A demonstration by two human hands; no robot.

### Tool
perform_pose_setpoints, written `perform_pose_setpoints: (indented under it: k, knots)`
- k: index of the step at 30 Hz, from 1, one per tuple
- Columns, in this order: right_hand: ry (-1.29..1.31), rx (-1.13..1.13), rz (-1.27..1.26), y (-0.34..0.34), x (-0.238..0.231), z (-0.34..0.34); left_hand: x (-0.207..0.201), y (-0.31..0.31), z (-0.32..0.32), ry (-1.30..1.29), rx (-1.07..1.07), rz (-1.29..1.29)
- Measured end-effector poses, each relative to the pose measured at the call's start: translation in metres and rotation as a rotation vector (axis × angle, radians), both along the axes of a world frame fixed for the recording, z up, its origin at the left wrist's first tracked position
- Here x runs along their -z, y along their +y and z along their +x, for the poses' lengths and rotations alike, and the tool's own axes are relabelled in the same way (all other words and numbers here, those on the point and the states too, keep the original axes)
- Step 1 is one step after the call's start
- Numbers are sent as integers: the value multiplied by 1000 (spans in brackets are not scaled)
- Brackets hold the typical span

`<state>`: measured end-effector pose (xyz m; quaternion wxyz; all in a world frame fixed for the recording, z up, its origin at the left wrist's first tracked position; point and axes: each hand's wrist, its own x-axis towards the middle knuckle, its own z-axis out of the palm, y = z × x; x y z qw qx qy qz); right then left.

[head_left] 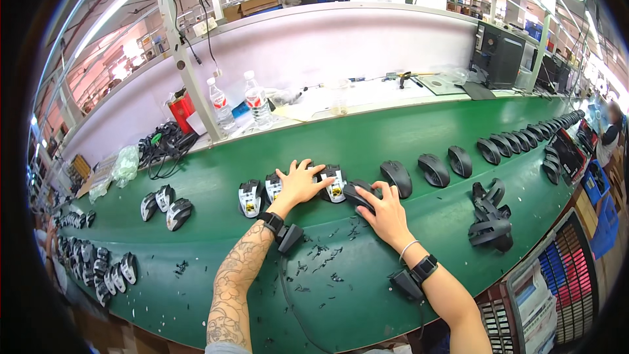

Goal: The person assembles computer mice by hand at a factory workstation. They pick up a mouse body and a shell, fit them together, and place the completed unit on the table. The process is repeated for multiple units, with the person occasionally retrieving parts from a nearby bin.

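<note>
On the green conveyor belt [406, 131], the left hand [299, 183] was laid flat with its fingers spread over an open computer mouse base with white and yellow innards [335, 182]; nothing was gripped, the palm merely rested upon it. The right hand [386, 213] was cupped loosely over a black moulded mouse top shell [358, 195], fingers curled on its back, just beside the open base.

For the step to be done well, it was judged that the shell should be squared up with the base before any pressure was applied, with the base kept steady under the left palm so that it could not slide on the belt. Even pressure would be better than force at one edge.

Much could not be made out. Whether the shell was lifted or resting on the belt was hidden by the fingers. The base's interior was mostly covered by the hand. The small black scraps [321, 259] scattered near the wrists were too small to identify.
</note>
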<state>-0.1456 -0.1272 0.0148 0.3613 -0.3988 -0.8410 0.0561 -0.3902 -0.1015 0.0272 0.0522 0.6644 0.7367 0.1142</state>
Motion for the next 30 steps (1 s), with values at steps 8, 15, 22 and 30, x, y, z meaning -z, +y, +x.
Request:
perform_pose_setpoints:
  k: [8, 15, 22, 30]
  knots:
    - [50, 138, -88, 20, 2, -11, -1, -42, -29, 29, 9, -10]
    - [-280, 278, -42, 42, -12, -31, -16, -92, -81, -181, 151, 179]
    - [-164, -224, -96, 23, -21, -108, -4, -162, -297, 229, -590, 264]
    - [-370, -156, -147, 13, 0, -164, 11, -186, -394, -8, -1021, 138]
